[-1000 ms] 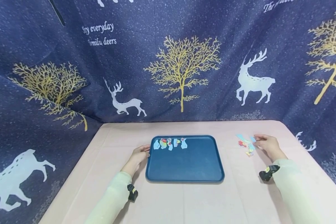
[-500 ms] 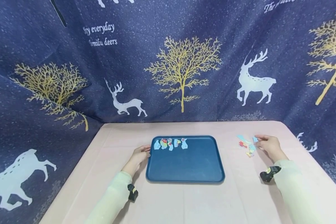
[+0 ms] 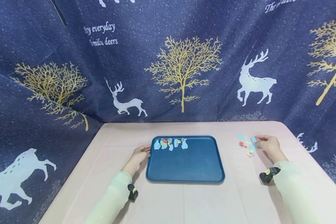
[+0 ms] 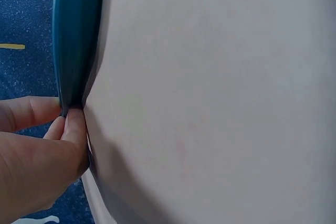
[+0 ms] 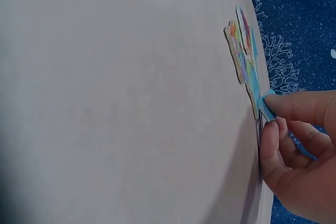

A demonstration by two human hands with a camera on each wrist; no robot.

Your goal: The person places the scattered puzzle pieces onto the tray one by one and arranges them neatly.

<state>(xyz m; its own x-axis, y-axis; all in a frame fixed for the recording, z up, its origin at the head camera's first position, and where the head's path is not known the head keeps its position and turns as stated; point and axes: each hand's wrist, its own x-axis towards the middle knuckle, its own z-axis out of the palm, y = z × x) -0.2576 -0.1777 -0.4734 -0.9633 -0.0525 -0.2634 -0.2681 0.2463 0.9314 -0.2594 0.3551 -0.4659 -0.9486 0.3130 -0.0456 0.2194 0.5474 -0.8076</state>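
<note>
My left hand (image 3: 138, 158) pinches the left rim of a dark blue rectangular tray (image 3: 184, 166); the left wrist view shows the thumb and fingers at the tray's edge (image 4: 79, 35). Several flat, irregular puzzle pieces (image 3: 170, 144) lie in a row along the tray's far left side. To the right of the tray, my right hand (image 3: 269, 147) pinches a light blue puzzle piece (image 5: 268, 107) between thumb and fingertips. It is held at the edge of a small loose cluster of colourful puzzle pieces (image 5: 239, 51), red, yellow and blue, which partly overlap each other.
A pale pink cloth covers the table (image 3: 123, 133). Behind it hangs a dark blue curtain (image 3: 212, 105) printed with white deer and golden trees. A black wrist camera (image 3: 133, 192) sits on the left sleeve, another black wrist camera (image 3: 269, 175) on the right.
The light blue piece in my right hand shifted slightly right, then a little back left over the cluster. My left hand and the tray have stayed in place.
</note>
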